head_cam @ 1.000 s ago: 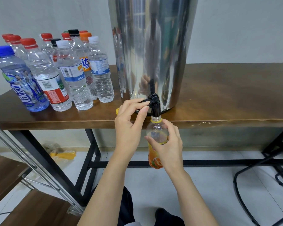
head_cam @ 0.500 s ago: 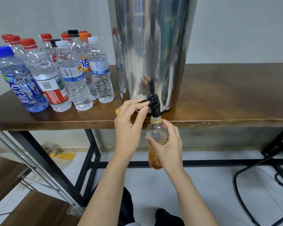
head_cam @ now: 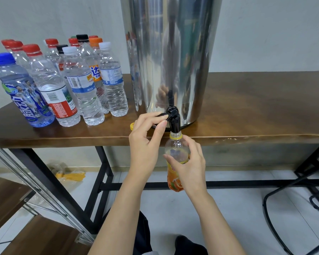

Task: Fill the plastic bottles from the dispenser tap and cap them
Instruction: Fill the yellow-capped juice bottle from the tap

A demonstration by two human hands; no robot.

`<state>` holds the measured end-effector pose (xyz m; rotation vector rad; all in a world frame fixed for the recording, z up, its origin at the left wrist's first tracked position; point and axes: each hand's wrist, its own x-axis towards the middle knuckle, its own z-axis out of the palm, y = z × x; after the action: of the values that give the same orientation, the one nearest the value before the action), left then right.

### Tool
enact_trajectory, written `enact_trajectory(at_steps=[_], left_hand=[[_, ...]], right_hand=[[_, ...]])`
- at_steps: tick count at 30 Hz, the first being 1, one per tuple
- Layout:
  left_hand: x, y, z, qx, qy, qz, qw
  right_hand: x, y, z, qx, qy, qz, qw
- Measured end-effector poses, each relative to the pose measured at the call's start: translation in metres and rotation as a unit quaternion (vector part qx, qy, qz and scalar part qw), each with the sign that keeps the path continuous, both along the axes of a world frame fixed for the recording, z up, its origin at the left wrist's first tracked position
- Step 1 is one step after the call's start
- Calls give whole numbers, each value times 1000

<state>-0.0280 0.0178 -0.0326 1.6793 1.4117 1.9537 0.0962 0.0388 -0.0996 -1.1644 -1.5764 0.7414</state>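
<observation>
A tall steel dispenser (head_cam: pixel 170 57) stands on the brown table (head_cam: pixel 256 111), with its black tap (head_cam: pixel 173 116) over the front edge. My left hand (head_cam: pixel 145 142) pinches the tap's black lever between thumb and fingers. My right hand (head_cam: pixel 189 166) grips an uncapped bottle with an orange label (head_cam: pixel 174 178) and holds it upright, its mouth right under the spout. A yellow cap (head_cam: pixel 132 126) lies on the table just behind my left hand, mostly hidden.
Several capped bottles (head_cam: pixel 63 85) with red, blue, white, black and orange caps stand grouped on the table's left. Black table legs (head_cam: pixel 99 181) and a crossbar run below. A metal rail and wooden steps sit at lower left, black chair legs at lower right.
</observation>
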Motion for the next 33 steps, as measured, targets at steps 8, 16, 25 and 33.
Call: enact_trajectory(at_steps=[8,16,25,33], left_hand=[[0,-1,0,-2,-2,-2,1000],[1,0,0,-3,-4,-4,1000],[1,-1,1,4,3,-1,1000],[1,-4,3,-4,1,-5,1000]], right_hand=[[1,0,0,7,2,2,1000],[1,1,-1,14,6,1,1000],[0,1,-2,14,7,2,1000],[-1,1,-2,10,2,3,1000]])
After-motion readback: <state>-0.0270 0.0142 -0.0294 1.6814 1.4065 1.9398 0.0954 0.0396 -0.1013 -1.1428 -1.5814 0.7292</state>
